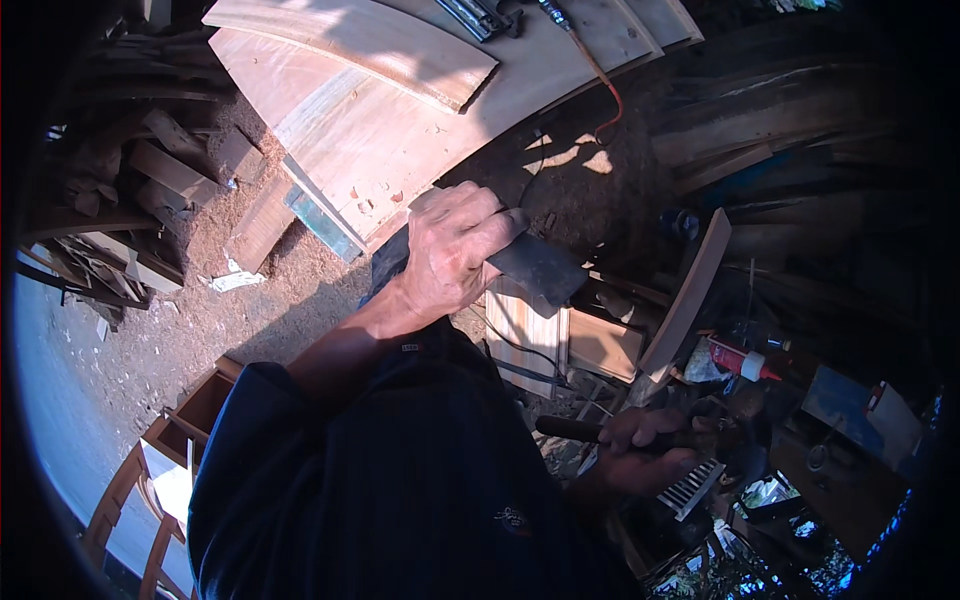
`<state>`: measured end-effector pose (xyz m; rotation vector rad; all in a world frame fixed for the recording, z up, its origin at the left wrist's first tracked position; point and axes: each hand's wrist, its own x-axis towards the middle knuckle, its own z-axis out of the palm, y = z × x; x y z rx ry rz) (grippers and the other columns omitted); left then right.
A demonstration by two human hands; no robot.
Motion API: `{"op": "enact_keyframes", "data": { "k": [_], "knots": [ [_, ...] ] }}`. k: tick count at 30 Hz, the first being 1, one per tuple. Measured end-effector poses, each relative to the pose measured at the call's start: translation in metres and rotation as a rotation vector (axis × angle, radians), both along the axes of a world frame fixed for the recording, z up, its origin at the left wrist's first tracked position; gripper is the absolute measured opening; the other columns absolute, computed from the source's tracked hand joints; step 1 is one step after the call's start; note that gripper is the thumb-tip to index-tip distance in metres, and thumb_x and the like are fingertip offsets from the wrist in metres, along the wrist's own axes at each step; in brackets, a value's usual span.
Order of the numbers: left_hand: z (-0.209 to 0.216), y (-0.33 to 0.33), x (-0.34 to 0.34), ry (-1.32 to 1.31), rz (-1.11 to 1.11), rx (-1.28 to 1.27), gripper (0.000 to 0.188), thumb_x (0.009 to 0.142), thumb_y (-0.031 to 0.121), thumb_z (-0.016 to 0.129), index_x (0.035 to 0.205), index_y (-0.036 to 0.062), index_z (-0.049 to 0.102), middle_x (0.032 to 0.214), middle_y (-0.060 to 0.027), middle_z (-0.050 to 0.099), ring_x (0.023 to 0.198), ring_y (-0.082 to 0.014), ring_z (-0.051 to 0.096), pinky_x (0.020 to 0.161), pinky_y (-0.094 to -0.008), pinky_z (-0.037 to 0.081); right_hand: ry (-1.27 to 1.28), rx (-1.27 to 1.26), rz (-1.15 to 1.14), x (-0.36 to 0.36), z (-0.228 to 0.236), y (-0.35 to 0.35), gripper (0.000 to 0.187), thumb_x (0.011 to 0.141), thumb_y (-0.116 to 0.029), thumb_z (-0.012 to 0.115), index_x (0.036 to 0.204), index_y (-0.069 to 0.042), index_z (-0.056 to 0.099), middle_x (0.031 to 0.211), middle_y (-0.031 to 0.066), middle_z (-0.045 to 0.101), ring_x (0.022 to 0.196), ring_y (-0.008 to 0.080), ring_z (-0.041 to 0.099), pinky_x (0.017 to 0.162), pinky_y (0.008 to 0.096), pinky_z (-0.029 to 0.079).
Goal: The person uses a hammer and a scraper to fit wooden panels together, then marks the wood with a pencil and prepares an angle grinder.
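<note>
My left hand (450, 245) is closed round a dark flat piece (542, 268), whose broad end sticks out to the right of the fingers. It is beside the near corner of a pale wooden board (330, 130), which has a few shavings on it. Lower right, in shadow, my right hand (648, 448) grips a dark-handled tool (568, 428). The handle's butt points left; the other end is lost in the dark clutter, so its kind cannot be told. A pale slotted piece (690, 490) lies just below that hand.
On the board rest a curved plank (370, 45), a metal tool (470, 15) and an orange hose (598, 75). Wood offcuts (172, 170) and sawdust cover the floor at left. A red bottle with a white cap (740, 358) and a leaning plank (690, 295) are at right.
</note>
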<state>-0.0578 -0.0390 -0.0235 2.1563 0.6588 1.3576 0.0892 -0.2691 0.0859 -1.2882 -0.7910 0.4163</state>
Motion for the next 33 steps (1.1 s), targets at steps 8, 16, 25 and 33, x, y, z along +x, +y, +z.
{"op": "enact_keyframes", "data": {
  "k": [8,16,25,33],
  "knots": [
    [0.022,0.003,-0.006,-0.027,-0.047,-0.178,0.032,0.069,0.029,0.076,0.088,0.0054,0.067,0.081,-0.0061,0.053,0.075,-0.0241,0.056,0.063,-0.0389,0.044,0.199,-0.098,0.023,-0.001,-0.002,0.010,0.053,0.102,-0.050,0.052,0.129,-0.007,0.035,0.066,0.0085,0.048,0.036,0.0162,0.041,0.033,0.0327,0.044],
    [0.026,0.019,-0.013,-0.352,0.000,-0.489,0.015,0.092,0.011,0.067,0.102,-0.0003,0.067,0.082,-0.0120,0.063,0.071,-0.0262,0.064,0.065,-0.0333,0.051,0.243,-0.147,-0.007,-0.006,-0.006,0.019,0.054,0.101,-0.049,0.055,0.128,-0.005,0.038,0.066,0.0094,0.050,0.037,0.0163,0.044,0.033,0.0307,0.044],
    [0.048,0.050,-0.041,-0.422,0.008,-0.722,0.051,0.102,0.047,0.057,0.113,-0.0020,0.068,0.092,-0.0063,0.070,0.081,-0.0144,0.062,0.076,-0.0293,0.050,0.249,-0.126,0.017,0.002,-0.013,0.018,0.054,0.104,-0.051,0.044,0.132,-0.005,0.039,0.066,0.0111,0.051,0.037,0.0161,0.043,0.032,0.0315,0.042],
    [0.032,0.047,-0.068,0.668,0.002,-0.423,0.023,0.090,0.019,0.073,0.106,0.0013,0.072,0.094,-0.0149,0.070,0.083,-0.0316,0.070,0.075,-0.0400,0.053,0.385,-0.076,-0.015,0.014,-0.018,-0.002,0.050,0.106,-0.045,0.044,0.137,-0.005,0.039,0.069,0.0081,0.048,0.038,0.0148,0.041,0.034,0.0307,0.042]
  ]
}}
